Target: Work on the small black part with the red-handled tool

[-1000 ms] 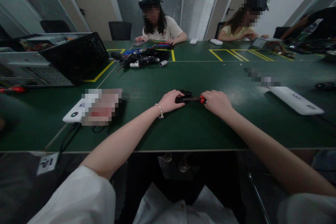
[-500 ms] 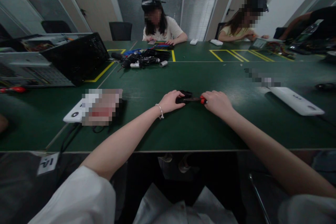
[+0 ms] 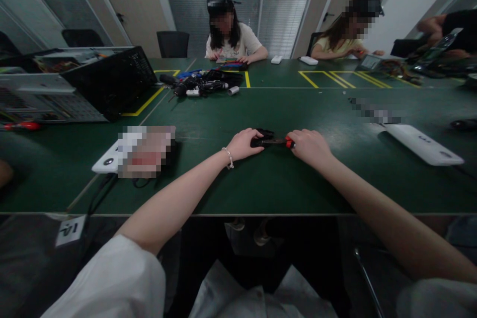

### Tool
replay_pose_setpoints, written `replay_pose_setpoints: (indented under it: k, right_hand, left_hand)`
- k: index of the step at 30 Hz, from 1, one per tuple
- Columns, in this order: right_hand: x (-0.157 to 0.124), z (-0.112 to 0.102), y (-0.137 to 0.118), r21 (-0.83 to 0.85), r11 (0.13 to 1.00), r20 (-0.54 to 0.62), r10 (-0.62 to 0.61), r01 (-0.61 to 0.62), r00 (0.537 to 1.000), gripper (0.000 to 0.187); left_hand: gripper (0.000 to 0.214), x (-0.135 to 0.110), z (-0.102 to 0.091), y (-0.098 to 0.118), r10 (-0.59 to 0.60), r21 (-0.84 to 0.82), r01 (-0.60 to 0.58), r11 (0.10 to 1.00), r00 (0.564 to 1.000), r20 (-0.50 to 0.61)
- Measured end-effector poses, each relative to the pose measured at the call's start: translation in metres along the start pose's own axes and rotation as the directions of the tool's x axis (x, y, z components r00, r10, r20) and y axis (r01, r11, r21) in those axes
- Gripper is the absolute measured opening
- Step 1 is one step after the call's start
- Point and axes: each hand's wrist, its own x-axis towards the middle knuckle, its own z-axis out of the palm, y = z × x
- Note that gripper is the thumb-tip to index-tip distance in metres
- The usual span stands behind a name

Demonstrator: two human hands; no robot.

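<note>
In the middle of the near table, my left hand (image 3: 243, 145) is closed, thumb and fingers around a small black part (image 3: 257, 142) whose exact kind I cannot make out. More of the black material shows just behind its fingertips. My right hand (image 3: 310, 145) is wrapped around the red-and-black handles of a pair of pliers (image 3: 275, 142). The metal jaws point left and reach the black part at my left fingertips. Whether the jaws grip it is too small to tell. Both hands rest low over the green tabletop (image 3: 261, 184).
A white power bank (image 3: 104, 164) with a blurred phone-like item lies left, its cable hanging off the edge. Another white power bank (image 3: 425, 145) is at right. An open computer case (image 3: 108, 84) stands far left. A drill and cables (image 3: 201, 84) lie ahead; co-workers sit across.
The view has shifted very slightly. Both hands keep nearly the same place and hold. Across the table, the co-worker at the far right has moved an arm.
</note>
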Motion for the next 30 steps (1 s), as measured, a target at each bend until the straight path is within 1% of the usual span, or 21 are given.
replay_pose_setpoints:
  k: [8,14,30]
  right_hand:
    - [0.0003,0.0022,0.0011,-0.012,1.000,-0.011,-0.004,0.004,1.000,0.021]
    - [-0.0002,0.0026,0.0020,-0.004,1.000,-0.030,-0.009,0.009,1.000,0.021]
    - [0.0009,-0.0014,0.0004,0.014,1.000,0.016,-0.002,0.001,1.000,0.021]
  left_hand:
    - [0.030,0.0001,0.0019,-0.0005,-0.004,0.005,0.004,1.000,1.000,-0.018]
    - [0.030,0.0004,0.0013,-0.0004,-0.008,0.003,0.008,1.000,1.000,-0.006]
    - [0.027,0.0003,-0.0005,0.0010,-0.015,0.013,0.014,1.000,1.000,0.018]
